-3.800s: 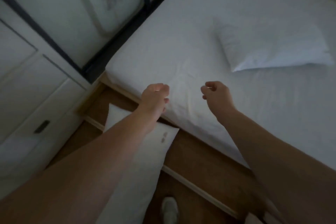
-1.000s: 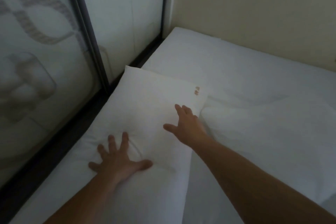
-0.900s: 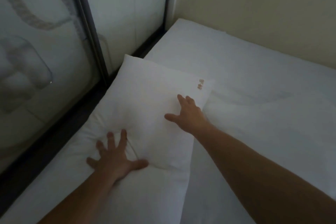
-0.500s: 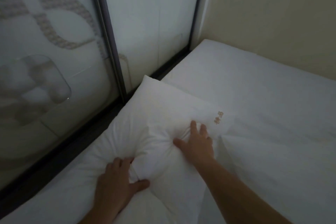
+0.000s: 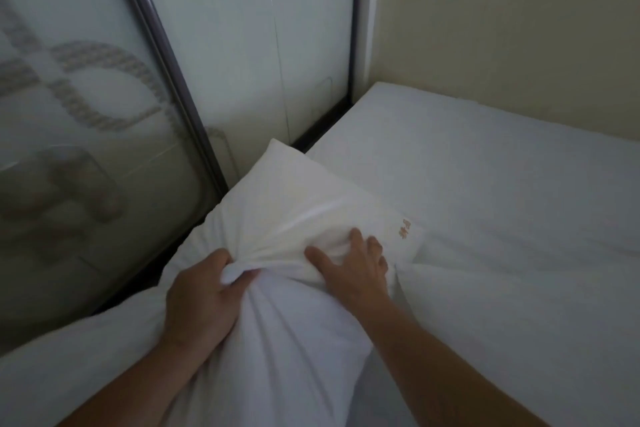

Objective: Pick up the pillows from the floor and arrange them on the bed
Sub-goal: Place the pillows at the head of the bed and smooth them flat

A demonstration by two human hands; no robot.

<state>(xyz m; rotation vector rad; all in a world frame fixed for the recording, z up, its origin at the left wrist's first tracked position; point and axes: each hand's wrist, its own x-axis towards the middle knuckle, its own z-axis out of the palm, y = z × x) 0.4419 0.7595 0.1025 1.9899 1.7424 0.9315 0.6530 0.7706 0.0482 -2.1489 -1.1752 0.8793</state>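
Observation:
A long white pillow (image 5: 298, 198) with a small orange mark near one corner lies on the bed (image 5: 485, 166), along its left edge, far corner raised toward the glass. My left hand (image 5: 199, 302) is clenched on a bunch of the pillow's fabric near its middle. My right hand (image 5: 351, 269) presses on the pillow just right of that, fingers curled into the cloth. A second white pillow (image 5: 512, 295) lies to the right, touching the first.
Frosted sliding glass doors (image 5: 214, 62) with a dark metal frame stand close along the bed's left side. A beige wall (image 5: 512, 28) runs behind the bed. White sheet covers the far part of the mattress.
The pillow came from the floor onto the bed. In the last second both flat hands closed into the fabric, bunching it, and the pillow's far end has lifted.

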